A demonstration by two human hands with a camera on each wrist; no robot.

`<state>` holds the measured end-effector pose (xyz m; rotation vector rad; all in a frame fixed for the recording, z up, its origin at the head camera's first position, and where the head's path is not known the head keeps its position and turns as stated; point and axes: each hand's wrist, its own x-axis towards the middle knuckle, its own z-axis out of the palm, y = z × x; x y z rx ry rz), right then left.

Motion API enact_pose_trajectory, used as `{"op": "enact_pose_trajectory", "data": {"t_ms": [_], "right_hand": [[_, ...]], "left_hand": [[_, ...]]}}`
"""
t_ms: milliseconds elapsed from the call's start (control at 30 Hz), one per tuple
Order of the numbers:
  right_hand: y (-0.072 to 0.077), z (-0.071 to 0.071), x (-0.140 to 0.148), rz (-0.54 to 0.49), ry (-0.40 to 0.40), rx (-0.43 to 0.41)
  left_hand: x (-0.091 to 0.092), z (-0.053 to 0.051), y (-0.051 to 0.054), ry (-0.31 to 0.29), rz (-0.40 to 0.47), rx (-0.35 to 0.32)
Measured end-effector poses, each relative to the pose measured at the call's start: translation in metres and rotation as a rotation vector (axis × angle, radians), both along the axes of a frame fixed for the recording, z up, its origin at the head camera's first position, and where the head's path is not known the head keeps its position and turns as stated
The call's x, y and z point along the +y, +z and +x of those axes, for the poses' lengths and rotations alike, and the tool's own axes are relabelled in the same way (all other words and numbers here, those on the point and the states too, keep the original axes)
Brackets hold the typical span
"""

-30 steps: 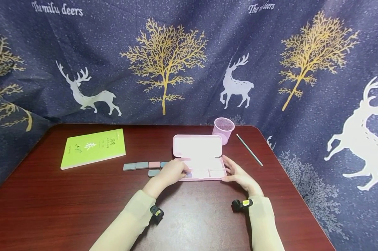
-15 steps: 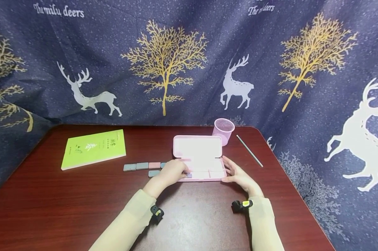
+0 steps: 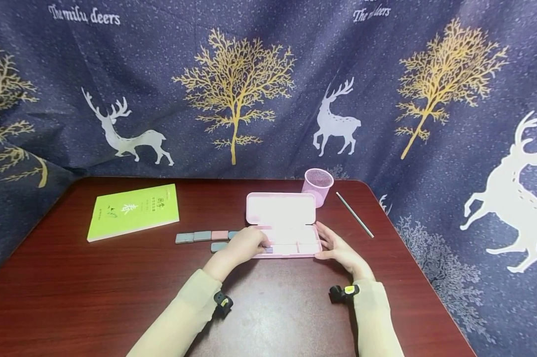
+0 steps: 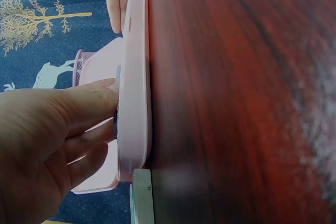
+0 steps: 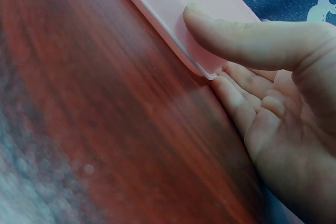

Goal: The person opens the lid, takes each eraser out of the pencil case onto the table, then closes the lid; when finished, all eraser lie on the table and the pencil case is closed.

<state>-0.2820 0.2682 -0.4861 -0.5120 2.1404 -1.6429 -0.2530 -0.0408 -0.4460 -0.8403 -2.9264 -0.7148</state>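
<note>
A pink pencil case [image 3: 286,255] lies with its lid [image 3: 280,208] raised. My left hand [image 3: 246,243] reaches into its left end and pinches a small bluish block [image 3: 269,250] low in the tray. In the left wrist view, a dark strip of this block [image 4: 116,111] shows between thumb and case wall; its exact kind is unclear. At the case's right end, my right hand [image 3: 339,248] steadies the corner with extended fingers. The right wrist view has its thumb [image 5: 236,40] over the case [image 5: 168,3], with other fingers [image 5: 233,95] touching the outer end.
Several small flat blocks, including a pink block [image 3: 219,235] and a grey-green block [image 3: 218,246], lie left of the case. A green book [image 3: 134,210] lies further left. A pink mesh pen cup [image 3: 317,186] and a thin green pencil [image 3: 354,214] are at the back right.
Both hands stay nearly still; the left fingers remain in the left end of the case, and the right hand remains at its right end. The head view shifts very slightly.
</note>
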Motion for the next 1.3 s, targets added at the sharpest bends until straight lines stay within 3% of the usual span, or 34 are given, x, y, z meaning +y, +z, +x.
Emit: {"op": "enact_pose_trajectory", "data": {"t_ms": [500, 733, 967, 1300], "right_hand": [[0.000, 0.000, 0.000, -0.003, -0.001, -0.001], [0.000, 0.000, 0.000, 0.001, -0.003, -0.007], [-0.001, -0.001, 0.000, 0.006, -0.002, 0.002], [-0.002, -0.001, 0.001, -0.008, -0.001, -0.004]], "left_hand": [[-0.007, -0.001, -0.002, -0.040, 0.084, -0.073], [-0.011, -0.004, 0.000, -0.056, 0.106, -0.032], [-0.023, -0.003, 0.004, -0.015, 0.148, -0.028], [-0.056, -0.004, 0.007, 0.039, 0.169, -0.016]]}}
